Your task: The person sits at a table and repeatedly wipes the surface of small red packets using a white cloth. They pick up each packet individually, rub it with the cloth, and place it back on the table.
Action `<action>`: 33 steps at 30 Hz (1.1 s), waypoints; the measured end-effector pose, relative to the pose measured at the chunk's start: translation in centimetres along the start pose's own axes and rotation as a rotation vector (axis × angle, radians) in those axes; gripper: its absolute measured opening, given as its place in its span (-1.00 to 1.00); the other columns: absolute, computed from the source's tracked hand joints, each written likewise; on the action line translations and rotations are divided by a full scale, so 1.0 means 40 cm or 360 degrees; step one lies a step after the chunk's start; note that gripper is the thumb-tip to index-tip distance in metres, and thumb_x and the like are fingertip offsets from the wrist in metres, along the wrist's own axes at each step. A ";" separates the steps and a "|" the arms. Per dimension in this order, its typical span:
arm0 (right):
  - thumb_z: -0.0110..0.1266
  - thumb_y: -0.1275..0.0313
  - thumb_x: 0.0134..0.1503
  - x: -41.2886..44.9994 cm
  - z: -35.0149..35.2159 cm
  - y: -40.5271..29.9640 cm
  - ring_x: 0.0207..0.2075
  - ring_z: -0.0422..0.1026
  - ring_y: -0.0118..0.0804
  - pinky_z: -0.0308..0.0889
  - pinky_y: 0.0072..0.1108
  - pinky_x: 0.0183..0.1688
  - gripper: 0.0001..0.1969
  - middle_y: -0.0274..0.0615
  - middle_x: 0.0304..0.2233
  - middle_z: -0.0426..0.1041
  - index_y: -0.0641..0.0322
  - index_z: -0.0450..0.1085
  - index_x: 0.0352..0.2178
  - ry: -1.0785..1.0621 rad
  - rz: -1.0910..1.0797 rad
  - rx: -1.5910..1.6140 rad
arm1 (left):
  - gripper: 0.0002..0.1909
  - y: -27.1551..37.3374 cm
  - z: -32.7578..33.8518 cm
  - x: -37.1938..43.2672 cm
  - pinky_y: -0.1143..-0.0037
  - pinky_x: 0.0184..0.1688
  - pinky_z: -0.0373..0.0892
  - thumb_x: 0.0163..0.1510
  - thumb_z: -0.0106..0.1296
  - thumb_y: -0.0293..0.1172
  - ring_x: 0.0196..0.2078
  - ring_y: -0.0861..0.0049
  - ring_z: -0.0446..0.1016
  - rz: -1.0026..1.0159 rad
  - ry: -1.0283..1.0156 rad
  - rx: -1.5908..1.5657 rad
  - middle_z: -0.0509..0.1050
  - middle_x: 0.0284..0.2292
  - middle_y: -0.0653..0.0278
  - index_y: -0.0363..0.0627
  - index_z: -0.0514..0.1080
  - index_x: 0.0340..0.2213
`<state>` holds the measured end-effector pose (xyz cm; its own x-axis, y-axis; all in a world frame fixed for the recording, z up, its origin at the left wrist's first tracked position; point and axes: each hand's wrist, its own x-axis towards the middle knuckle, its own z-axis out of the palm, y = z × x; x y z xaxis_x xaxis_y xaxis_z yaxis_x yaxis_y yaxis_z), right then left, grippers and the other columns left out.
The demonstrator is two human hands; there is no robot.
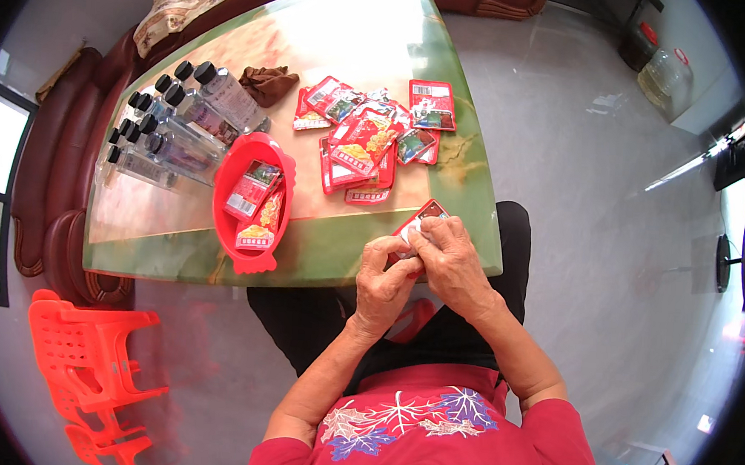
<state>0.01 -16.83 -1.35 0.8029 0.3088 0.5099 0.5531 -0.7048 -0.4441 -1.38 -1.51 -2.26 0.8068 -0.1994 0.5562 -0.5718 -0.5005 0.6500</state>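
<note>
Over the table's near edge, my left hand (385,281) and my right hand (454,263) pinch a red printed food packet (435,207) between them. Something small and white (411,230) shows at my fingertips; what it is, I cannot tell. Beyond my hands lies a loose pile of red packets (365,136), some face up, some showing their printed backs. One more packet (433,102) lies at the pile's right. Left of it stands a red plastic basket (285,192) holding a few packets (253,190).
Several clear bottles with black caps (194,113) stand at the table's left, beside a crumpled brown cloth (269,85). The green-bordered stone table (321,236) has a curved edge. Red plastic chairs (83,355) stand on the floor at lower left; a brown leather sofa (64,150) is farther back.
</note>
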 end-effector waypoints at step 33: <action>0.05 0.62 -0.06 -0.064 -0.053 0.019 -0.20 0.36 0.01 0.36 -0.31 -0.15 -0.63 0.00 -0.24 0.34 0.38 0.41 -0.13 0.0100 0.0251 -0.0026 | -0.53 0.098 0.026 -0.018 0.21 0.09 0.24 -0.16 0.20 -0.59 0.01 0.06 0.31 0.0028 -0.0233 0.0132 0.33 -0.05 -0.02 -0.22 0.36 -0.13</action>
<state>-2.09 -19.50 -1.44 0.8636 0.1536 0.4803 0.4175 -0.7518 -0.5103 -4.06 -4.20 -0.64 0.8134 -0.3264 0.4815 -0.5766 -0.5624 0.5927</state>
